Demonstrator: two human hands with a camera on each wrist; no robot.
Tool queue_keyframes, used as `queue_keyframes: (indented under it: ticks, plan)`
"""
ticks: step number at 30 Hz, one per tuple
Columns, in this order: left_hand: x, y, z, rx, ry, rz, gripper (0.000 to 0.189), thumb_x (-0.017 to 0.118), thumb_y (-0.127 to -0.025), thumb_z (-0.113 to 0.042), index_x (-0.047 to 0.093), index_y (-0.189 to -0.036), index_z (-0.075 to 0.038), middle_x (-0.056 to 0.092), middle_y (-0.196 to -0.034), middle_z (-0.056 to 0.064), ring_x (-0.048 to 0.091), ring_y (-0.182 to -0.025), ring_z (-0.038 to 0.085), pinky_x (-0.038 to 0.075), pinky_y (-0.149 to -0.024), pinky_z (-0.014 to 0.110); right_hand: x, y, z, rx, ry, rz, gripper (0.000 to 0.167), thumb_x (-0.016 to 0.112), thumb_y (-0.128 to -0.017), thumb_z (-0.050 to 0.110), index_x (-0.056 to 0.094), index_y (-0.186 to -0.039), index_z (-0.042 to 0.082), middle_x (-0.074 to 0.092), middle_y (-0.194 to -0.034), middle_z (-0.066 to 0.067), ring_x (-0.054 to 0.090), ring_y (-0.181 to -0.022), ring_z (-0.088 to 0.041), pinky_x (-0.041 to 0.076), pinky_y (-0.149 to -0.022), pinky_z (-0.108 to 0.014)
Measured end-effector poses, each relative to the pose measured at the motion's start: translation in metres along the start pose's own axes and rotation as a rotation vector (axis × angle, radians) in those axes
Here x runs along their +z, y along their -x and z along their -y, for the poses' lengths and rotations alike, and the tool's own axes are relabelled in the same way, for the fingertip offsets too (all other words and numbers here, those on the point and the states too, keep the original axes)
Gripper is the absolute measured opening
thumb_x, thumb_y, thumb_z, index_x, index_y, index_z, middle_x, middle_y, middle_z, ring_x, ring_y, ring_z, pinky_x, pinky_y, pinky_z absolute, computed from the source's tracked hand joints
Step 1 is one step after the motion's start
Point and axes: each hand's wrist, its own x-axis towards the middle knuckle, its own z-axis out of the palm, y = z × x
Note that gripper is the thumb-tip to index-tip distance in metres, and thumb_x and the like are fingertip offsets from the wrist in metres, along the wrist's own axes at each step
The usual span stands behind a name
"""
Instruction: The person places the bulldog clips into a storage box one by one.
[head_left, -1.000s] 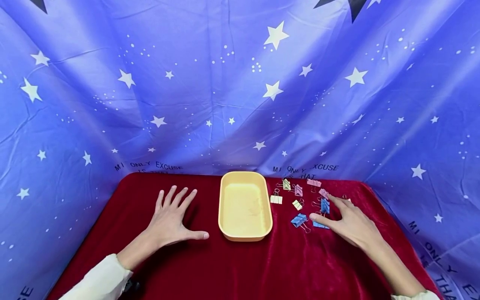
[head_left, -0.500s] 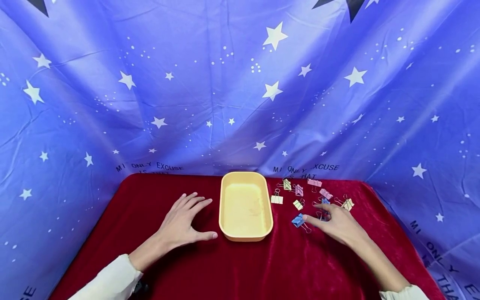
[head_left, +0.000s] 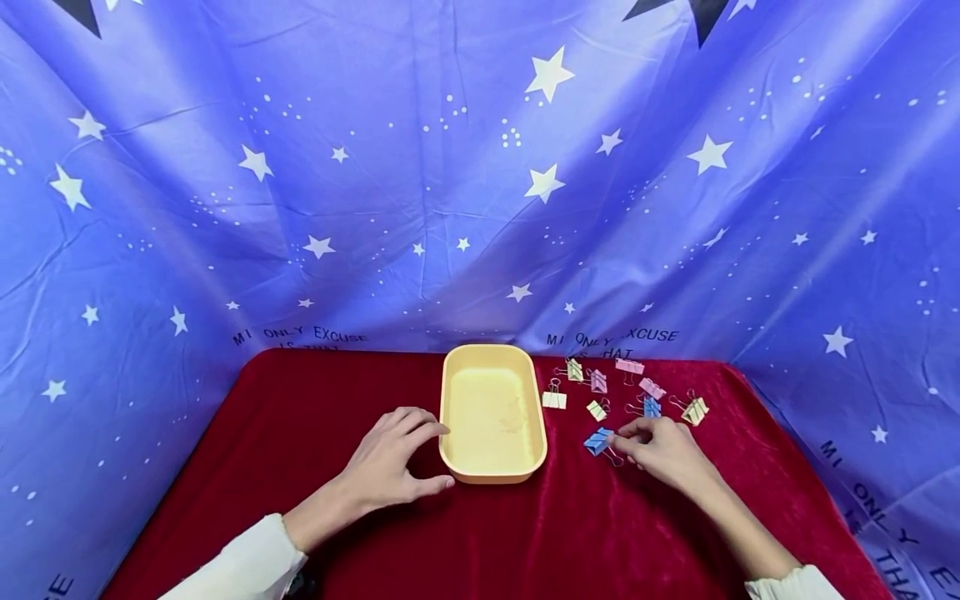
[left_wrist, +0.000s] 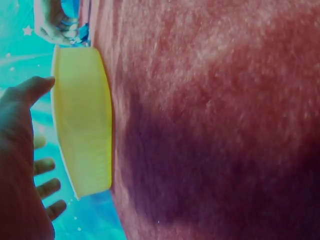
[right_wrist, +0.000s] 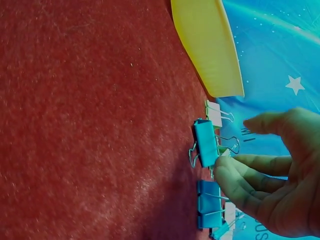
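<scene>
My left hand (head_left: 390,467) is spread beside the yellow tray (head_left: 492,478), its fingertips right at the left rim and the thumb near the front left corner. In the left wrist view, the thumb overlaps the tray's wall (left_wrist: 82,125). My right hand (head_left: 667,454) is low over the binder clips, fingers bent. Its fingertips are right at a blue binder clip (head_left: 597,442); in the right wrist view the thumb stays apart from the fingers beside that clip (right_wrist: 206,143). Another blue clip (right_wrist: 209,205) lies below the fingers there, hidden by the hand in the head view.
More binder clips lie right of the tray: yellow (head_left: 554,400), pink (head_left: 628,366), green (head_left: 573,370) and blue (head_left: 651,407), with another yellow one (head_left: 695,410) at the far right. A red cloth (head_left: 480,550) covers the table; a starry blue curtain (head_left: 375,167) hangs behind.
My left hand has moved right, up to the tray's rim. The right hand has shifted left to the front blue clip, its fingers and thumb drawing closer together. The clips and tray look unmoved.
</scene>
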Motion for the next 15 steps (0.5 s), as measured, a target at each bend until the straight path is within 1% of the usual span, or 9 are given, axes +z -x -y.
queue_keyframes:
  ticks: [2,4,7,9,12,15]
  plan:
    - [0.003,-0.001,-0.001,0.052,0.008,-0.024,0.056,0.097,-0.079,-0.051,0.081,-0.123,-0.021,0.074,-0.122,-0.005,0.066,-0.124,0.019,0.057,-0.107,0.045,0.002,0.000,-0.001,0.010,-0.059,0.007,0.032,0.083,-0.101,0.031,0.084,-0.110,0.001,0.080,-0.080,-0.001,0.073,-0.072,-0.012,0.054,-0.065,-0.025]
    - [0.005,-0.001,-0.001,0.119,0.023,-0.045,0.049,0.099,-0.079,-0.046,0.082,-0.117,-0.021,0.075,-0.118,-0.006,0.067,-0.121,0.018,0.057,-0.104,0.042,0.003,-0.001,-0.001,0.019,-0.125,0.013,0.026,0.082,-0.102,0.023,0.083,-0.109,-0.002,0.081,-0.079,-0.005,0.075,-0.071,-0.014,0.059,-0.065,-0.025]
    - [0.008,-0.002,-0.001,0.225,0.056,-0.061,0.038,0.101,-0.080,-0.035,0.083,-0.110,-0.021,0.075,-0.113,-0.008,0.067,-0.117,0.016,0.057,-0.103,0.037,0.006,-0.004,-0.002,0.036,-0.227,0.020,0.024,0.080,-0.102,0.013,0.081,-0.111,-0.009,0.083,-0.084,-0.011,0.081,-0.073,-0.019,0.066,-0.068,-0.029]
    - [0.011,-0.003,0.000,0.295,0.066,-0.069,0.033,0.101,-0.081,-0.029,0.083,-0.107,-0.021,0.075,-0.110,-0.008,0.068,-0.114,0.015,0.057,-0.103,0.034,0.007,-0.006,-0.003,0.044,-0.293,0.026,0.024,0.079,-0.102,0.007,0.078,-0.113,-0.014,0.084,-0.089,-0.017,0.083,-0.077,-0.023,0.069,-0.071,-0.033]
    - [0.014,-0.003,0.001,0.357,0.076,-0.076,0.028,0.099,-0.083,-0.018,0.082,-0.105,-0.022,0.076,-0.107,-0.009,0.068,-0.112,0.013,0.056,-0.104,0.030,0.007,-0.009,-0.003,0.055,-0.344,0.024,0.025,0.077,-0.102,0.002,0.076,-0.117,-0.018,0.085,-0.095,-0.023,0.086,-0.084,-0.027,0.070,-0.075,-0.035]
    - [0.016,-0.004,0.001,0.399,0.080,-0.098,0.028,0.096,-0.084,-0.009,0.083,-0.105,-0.021,0.076,-0.105,-0.009,0.068,-0.109,0.012,0.056,-0.102,0.027,0.006,-0.010,-0.004,0.059,-0.341,0.007,0.029,0.077,-0.101,0.003,0.075,-0.121,-0.018,0.085,-0.099,-0.024,0.087,-0.087,-0.028,0.070,-0.076,-0.034]
